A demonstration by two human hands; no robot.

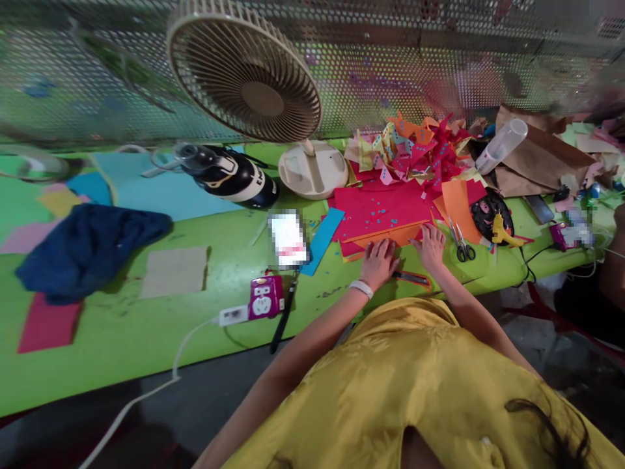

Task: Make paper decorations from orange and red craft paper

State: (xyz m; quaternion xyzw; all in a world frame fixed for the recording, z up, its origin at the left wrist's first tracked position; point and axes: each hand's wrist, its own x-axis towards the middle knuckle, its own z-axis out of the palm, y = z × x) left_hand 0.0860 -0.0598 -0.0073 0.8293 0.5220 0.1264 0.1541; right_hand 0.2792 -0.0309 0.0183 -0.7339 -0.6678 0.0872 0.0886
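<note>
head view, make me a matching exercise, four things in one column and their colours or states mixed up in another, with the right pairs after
1. paper strip between the left hand and right hand
2. scissors
3. cloth
4. fan

A. dark blue, crumpled
B. orange
C. beige, round grille
D. dark looped handles

Pairs: 1-B, 2-D, 3-A, 4-C

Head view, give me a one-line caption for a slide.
Left hand and right hand on orange paper at a green table, with scissors to the right and paper scraps piled behind.
</note>
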